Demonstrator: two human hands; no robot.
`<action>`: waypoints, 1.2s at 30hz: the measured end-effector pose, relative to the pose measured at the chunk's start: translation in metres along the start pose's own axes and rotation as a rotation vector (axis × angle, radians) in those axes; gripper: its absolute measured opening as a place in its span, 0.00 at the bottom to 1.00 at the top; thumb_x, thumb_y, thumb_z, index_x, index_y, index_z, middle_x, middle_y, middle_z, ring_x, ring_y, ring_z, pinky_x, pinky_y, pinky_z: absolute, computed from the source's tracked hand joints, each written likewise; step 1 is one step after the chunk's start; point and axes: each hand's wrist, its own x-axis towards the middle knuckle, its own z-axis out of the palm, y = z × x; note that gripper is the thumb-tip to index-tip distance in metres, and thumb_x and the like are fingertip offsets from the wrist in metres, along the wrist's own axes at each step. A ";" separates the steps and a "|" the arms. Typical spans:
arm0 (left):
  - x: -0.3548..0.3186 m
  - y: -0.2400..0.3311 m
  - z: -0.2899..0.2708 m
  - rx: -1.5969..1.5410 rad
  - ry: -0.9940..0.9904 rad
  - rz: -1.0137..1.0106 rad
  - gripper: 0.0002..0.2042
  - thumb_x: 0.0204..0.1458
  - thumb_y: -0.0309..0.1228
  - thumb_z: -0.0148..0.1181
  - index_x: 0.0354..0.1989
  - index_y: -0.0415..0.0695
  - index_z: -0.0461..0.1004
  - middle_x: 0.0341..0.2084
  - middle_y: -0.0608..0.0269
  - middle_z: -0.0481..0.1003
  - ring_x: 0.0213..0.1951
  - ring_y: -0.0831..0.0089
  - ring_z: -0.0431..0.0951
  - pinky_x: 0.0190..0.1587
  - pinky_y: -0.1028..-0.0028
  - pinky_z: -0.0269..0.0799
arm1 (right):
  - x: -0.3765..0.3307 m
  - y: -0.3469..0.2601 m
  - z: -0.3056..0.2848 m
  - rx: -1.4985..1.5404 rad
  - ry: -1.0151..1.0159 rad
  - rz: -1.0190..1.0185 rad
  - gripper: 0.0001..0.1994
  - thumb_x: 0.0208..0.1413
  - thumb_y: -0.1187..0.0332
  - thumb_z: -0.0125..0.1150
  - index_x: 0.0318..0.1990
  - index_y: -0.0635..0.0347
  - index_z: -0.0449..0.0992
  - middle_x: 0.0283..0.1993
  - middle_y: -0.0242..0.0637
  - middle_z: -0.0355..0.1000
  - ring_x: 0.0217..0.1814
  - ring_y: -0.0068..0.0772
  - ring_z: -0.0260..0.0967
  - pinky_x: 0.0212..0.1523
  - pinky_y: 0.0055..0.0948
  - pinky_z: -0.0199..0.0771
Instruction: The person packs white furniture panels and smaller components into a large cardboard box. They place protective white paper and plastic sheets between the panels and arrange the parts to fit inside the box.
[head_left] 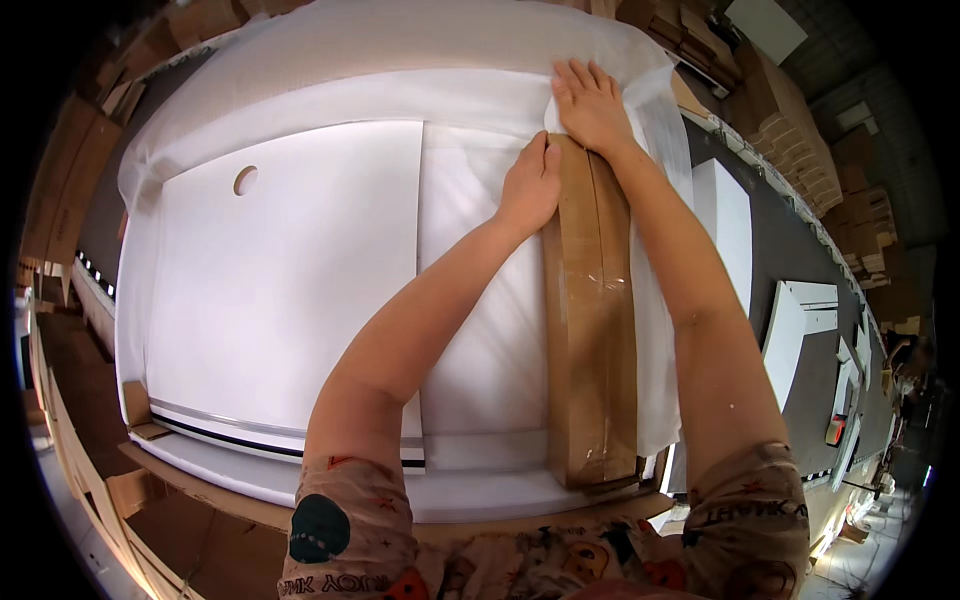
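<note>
Two bare forearms come up from the lower edge in the head view, reaching away from the body to the far end of a long brown cardboard box [595,330]. The left hand [530,185] is bent at the fingers and partly closed against the box's far left corner, thumb side toward the box; whether it grips or only presses there cannot be told. The right hand [595,108] is opened out, back upward, fingers extended and slightly apart, lying over the white foam sheet [480,100] just past the box's far end, with nothing seen in its grasp. The left arm slants inward with the elbow bent; the right is straighter, passing along the box's right side.

The box, taped shut, lies lengthwise on the white wrapping to the right of a broad white panel [290,300], apart from it; its contents are hidden. That panel has an oval hole [245,181] near its far left corner and a dark strip [230,440] along its near edge. Brown cardboard flaps [200,492] border the near side of this wrapped load. Further right, white pieces [730,220] rest on a dark surface [795,240].
</note>
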 end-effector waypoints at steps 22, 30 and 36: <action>0.005 0.003 -0.001 0.222 -0.238 -0.036 0.38 0.58 0.51 0.39 0.65 0.32 0.39 0.62 0.38 0.51 0.62 0.46 0.55 0.62 0.60 0.55 | -0.060 0.013 -0.071 0.631 0.309 0.270 0.17 0.63 0.61 0.43 0.55 0.56 0.68 0.57 0.43 0.66 0.61 0.40 0.60 0.60 0.29 0.57; 0.025 0.015 -0.006 0.085 -0.248 -0.132 0.25 0.55 0.45 0.51 0.51 0.35 0.66 0.41 0.50 0.74 0.43 0.60 0.74 0.47 0.65 0.68 | -0.300 0.059 -0.171 0.831 0.179 0.623 0.16 0.61 0.64 0.51 0.52 0.65 0.70 0.45 0.34 0.72 0.45 0.24 0.69 0.44 0.25 0.69; 0.094 -0.019 -0.008 -0.094 0.017 -0.214 0.15 0.52 0.38 0.56 0.37 0.37 0.74 0.31 0.57 0.75 0.35 0.68 0.74 0.36 0.68 0.69 | -0.362 0.003 -0.164 0.798 0.104 0.611 0.11 0.58 0.73 0.52 0.47 0.65 0.72 0.43 0.37 0.72 0.42 0.27 0.71 0.40 0.25 0.71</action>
